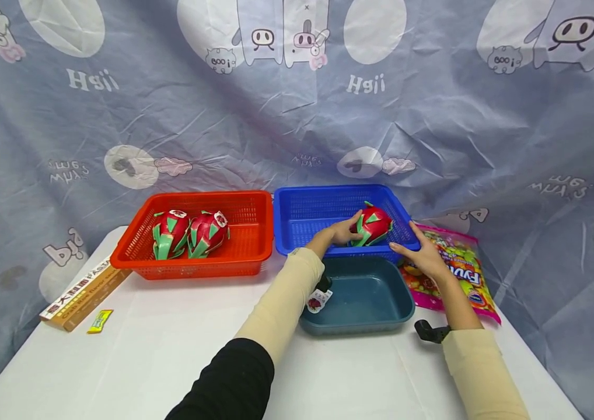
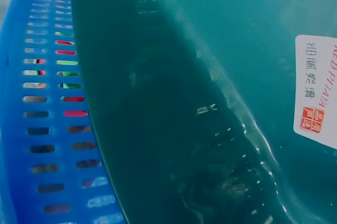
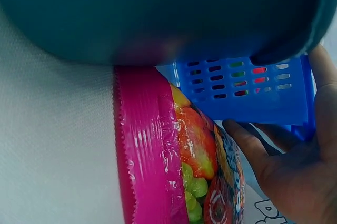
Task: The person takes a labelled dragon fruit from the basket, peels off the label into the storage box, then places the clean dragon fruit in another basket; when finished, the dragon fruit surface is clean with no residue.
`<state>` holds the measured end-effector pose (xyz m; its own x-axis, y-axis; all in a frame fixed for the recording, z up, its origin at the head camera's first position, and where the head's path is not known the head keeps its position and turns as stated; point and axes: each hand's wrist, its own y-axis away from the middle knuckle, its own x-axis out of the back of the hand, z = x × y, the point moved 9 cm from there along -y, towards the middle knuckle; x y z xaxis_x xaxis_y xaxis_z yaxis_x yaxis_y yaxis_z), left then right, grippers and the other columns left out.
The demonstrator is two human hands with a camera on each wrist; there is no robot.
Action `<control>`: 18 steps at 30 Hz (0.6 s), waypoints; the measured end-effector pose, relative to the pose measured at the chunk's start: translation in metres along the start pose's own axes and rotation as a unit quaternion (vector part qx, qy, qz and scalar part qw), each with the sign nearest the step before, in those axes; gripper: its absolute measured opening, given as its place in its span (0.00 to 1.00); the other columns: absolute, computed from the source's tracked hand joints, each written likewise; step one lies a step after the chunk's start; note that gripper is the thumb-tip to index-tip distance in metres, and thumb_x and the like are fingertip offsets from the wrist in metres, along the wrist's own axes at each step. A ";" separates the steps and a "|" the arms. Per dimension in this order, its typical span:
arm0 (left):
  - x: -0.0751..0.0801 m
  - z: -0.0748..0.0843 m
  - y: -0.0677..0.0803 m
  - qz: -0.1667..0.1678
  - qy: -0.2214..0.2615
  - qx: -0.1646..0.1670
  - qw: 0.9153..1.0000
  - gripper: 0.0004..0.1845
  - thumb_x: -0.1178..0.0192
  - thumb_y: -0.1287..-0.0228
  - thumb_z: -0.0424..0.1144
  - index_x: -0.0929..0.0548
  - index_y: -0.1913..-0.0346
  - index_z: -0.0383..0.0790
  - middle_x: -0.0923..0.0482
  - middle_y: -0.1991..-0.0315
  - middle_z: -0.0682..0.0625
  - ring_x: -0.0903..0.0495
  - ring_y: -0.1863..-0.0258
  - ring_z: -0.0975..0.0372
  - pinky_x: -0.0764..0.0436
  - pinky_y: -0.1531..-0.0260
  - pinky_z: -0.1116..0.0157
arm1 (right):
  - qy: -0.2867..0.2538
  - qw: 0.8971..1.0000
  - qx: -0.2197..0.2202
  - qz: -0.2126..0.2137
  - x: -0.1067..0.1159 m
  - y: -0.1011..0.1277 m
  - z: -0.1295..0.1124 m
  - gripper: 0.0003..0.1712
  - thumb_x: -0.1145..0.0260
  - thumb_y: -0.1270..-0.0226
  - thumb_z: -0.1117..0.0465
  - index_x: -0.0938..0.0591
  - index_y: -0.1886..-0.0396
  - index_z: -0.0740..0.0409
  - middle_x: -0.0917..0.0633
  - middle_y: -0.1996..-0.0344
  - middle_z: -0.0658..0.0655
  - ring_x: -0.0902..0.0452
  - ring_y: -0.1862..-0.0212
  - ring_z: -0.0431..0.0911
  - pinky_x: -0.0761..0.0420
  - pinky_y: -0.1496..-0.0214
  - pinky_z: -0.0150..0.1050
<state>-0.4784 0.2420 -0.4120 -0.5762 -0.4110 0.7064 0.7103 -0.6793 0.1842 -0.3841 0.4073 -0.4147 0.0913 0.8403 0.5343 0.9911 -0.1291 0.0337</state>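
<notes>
Head: left hand [image 1: 343, 231] partly hides dragon fruit [image 1: 376, 224].

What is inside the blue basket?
One red-and-green dragon fruit is visible in the blue basket, toward its right end. The left hand, on the fruit, hides part of it; what lies underneath the fruit cannot be seen.

The left hand [image 1: 343, 233] grips a dragon fruit [image 1: 376, 223] inside the blue basket [image 1: 310, 214], which the right hand [image 1: 427, 256] touches.

Dragon fruit [image 1: 376, 224] in basket [image 1: 310, 221] behind tub [image 1: 367, 297]
</notes>
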 end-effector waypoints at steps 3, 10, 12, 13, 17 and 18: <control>-0.003 -0.019 -0.016 -0.008 0.005 -0.036 0.999 0.41 0.50 0.39 0.56 0.66 0.31 0.64 0.56 0.30 0.53 0.52 0.32 0.62 0.46 0.36 0.65 | -0.004 1.000 0.003 -0.008 -0.006 -0.001 -0.002 0.54 0.40 0.45 0.39 0.66 0.31 0.38 0.48 0.35 0.72 0.46 0.38 0.69 0.40 0.43 0.63; 0.030 0.004 0.051 0.004 0.017 -0.083 0.996 0.33 0.56 0.34 0.50 0.60 0.31 0.63 0.53 0.30 0.57 0.46 0.34 0.62 0.43 0.37 0.60 | 0.000 1.000 0.001 -0.009 -0.006 -0.003 -0.002 0.54 0.41 0.45 0.37 0.67 0.31 0.37 0.49 0.35 0.72 0.45 0.39 0.68 0.36 0.46 0.63; 0.051 0.018 0.094 0.026 0.026 -0.103 0.994 0.32 0.56 0.32 0.48 0.57 0.30 0.58 0.53 0.30 0.53 0.50 0.32 0.60 0.44 0.36 0.57 | 0.003 1.000 -0.003 -0.015 -0.006 -0.003 -0.003 0.55 0.41 0.46 0.36 0.68 0.31 0.37 0.50 0.34 0.72 0.45 0.39 0.68 0.35 0.47 0.62; 0.061 0.022 0.116 0.039 0.033 -0.112 0.992 0.31 0.55 0.32 0.47 0.54 0.30 0.56 0.51 0.30 0.51 0.47 0.33 0.59 0.42 0.37 0.56 | 0.009 1.000 -0.004 -0.018 -0.006 -0.003 -0.005 0.55 0.42 0.46 0.36 0.68 0.31 0.38 0.50 0.34 0.72 0.45 0.39 0.68 0.35 0.47 0.62; 0.107 0.006 0.193 0.123 0.062 -0.145 0.980 0.30 0.50 0.35 0.46 0.44 0.32 0.51 0.43 0.33 0.49 0.40 0.36 0.57 0.36 0.41 0.57 | 0.061 0.997 -0.002 -0.037 -0.006 0.000 -0.021 0.57 0.45 0.45 0.34 0.70 0.31 0.45 0.53 0.35 0.75 0.48 0.39 0.71 0.38 0.46 0.65; 0.119 -0.003 0.211 0.160 0.061 -0.152 0.974 0.29 0.48 0.36 0.46 0.41 0.33 0.52 0.41 0.34 0.50 0.38 0.37 0.58 0.35 0.41 0.57 | 0.085 0.996 -0.003 -0.038 -0.005 0.002 -0.027 0.57 0.45 0.45 0.33 0.70 0.31 0.48 0.53 0.35 0.76 0.49 0.39 0.72 0.40 0.46 0.66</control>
<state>-0.3982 0.0475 -0.2912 -0.4023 -0.6874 0.6047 0.7199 -0.6456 -0.2550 -0.3854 0.3885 -0.3949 -0.0025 0.7464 0.6655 0.9939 -0.0713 0.0838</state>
